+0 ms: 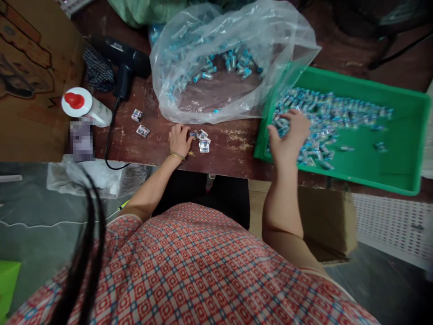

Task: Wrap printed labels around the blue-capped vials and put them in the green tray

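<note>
Over the left end of the green bin [389, 167] hovers my right hand [292, 131], thumb and fingers apart with nothing visible held. Below it lie many small clear vials [341, 108] with blue ends and printed wraps, some in rows, others loose. My left hand [180, 141] rests on the table, its fingers lightly bent and thumb apart. Right beside its fingertips are a few small printed labels [204, 145], and a small bluish piece lies against the thumb and forefinger. A clear plastic bag [216, 115] lies open beyond, holding many blue-capped vials [232, 62].
Two small stacks of printed labels [143, 131] lie left of my left hand. A black hair dryer [125, 67], its cord hanging over the table edge, and a white bottle with a red cap [91, 107] stand further left. A cardboard box [34, 90] borders the left side.
</note>
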The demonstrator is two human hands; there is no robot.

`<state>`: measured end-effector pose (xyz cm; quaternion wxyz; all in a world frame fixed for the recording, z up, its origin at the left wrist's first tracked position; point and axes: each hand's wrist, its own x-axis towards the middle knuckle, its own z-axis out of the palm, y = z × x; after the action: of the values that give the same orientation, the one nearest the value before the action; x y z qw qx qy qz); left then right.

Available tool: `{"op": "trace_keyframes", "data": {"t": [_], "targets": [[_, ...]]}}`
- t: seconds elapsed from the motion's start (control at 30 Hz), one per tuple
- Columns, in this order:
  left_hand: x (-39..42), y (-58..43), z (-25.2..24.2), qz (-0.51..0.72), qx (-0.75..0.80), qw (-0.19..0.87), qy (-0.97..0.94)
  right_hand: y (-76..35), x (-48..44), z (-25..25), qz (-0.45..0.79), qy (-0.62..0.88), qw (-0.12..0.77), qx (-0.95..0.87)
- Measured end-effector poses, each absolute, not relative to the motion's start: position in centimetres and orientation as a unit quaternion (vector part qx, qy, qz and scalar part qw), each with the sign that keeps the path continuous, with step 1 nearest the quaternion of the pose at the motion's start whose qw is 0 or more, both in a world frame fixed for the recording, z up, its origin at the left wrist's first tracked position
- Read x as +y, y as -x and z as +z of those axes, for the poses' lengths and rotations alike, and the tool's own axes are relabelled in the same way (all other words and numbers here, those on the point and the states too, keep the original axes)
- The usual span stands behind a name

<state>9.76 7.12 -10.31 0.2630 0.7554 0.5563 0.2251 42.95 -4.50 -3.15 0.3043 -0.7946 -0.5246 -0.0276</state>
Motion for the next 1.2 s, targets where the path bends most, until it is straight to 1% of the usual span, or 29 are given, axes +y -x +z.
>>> {"op": "trace_keyframes", "data": {"t": [0.13, 0.23, 0.43, 0.53, 0.6, 0.67, 0.8, 0.9, 0.97, 1.0, 1.03, 1.1, 1.17, 1.2], "targets": [[8.1, -10.0, -10.8, 0.219, 0.538, 0.272, -0.767, -35.2, -2.6, -5.2, 0.113, 0.683, 0.317, -0.648], [7.9, -9.0, -10.4, 0.238, 0.523, 0.301, -0.761, -30.5, -1.3, -6.6, 0.201, 0.645, 0.304, -0.672], [6.6, -8.2, -8.4, 0.286, 0.498, 0.438, -0.692, -26.9, 1.5, -8.2, 0.318, 0.595, 0.375, -0.636], [6.3, -8.7, -8.0, 0.326, 0.500, 0.507, -0.623, -26.5, 2.6, -8.4, 0.413, 0.589, 0.414, -0.558], [6.4, -8.7, -8.1, 0.326, 0.496, 0.557, -0.581, -26.3, 2.8, -8.2, 0.451, 0.581, 0.437, -0.518], [6.5, -8.5, -8.3, 0.310, 0.496, 0.586, -0.562, -26.1, 2.8, -7.8, 0.469, 0.573, 0.432, -0.516], [6.7, -7.8, -8.6, 0.294, 0.513, 0.580, -0.561, -26.9, 4.5, -6.6, 0.462, 0.565, 0.396, -0.556], [6.6, -7.3, -9.2, 0.302, 0.510, 0.524, -0.611, -30.4, 9.7, -6.0, 0.391, 0.583, 0.432, -0.565], [6.7, -7.1, -9.7, 0.303, 0.497, 0.477, -0.658, -34.1, 14.5, -5.4, 0.312, 0.636, 0.439, -0.553], [6.8, -7.0, -9.9, 0.294, 0.491, 0.468, -0.674, -36.0, 16.9, -5.1, 0.266, 0.681, 0.408, -0.547], [6.9, -7.0, -10.0, 0.287, 0.492, 0.466, -0.677, -37.8, 19.1, -4.8, 0.221, 0.731, 0.352, -0.541], [7.1, -6.8, -10.0, 0.261, 0.501, 0.484, -0.668, -40.8, 22.8, -4.2, 0.151, 0.811, 0.211, -0.524], [7.3, -6.7, -9.9, 0.235, 0.517, 0.504, -0.651, -42.6, 25.7, -3.7, 0.128, 0.839, 0.101, -0.518], [7.4, -6.7, -9.8, 0.233, 0.524, 0.509, -0.641, -43.1, 26.9, -3.5, 0.131, 0.839, 0.075, -0.524]]}}
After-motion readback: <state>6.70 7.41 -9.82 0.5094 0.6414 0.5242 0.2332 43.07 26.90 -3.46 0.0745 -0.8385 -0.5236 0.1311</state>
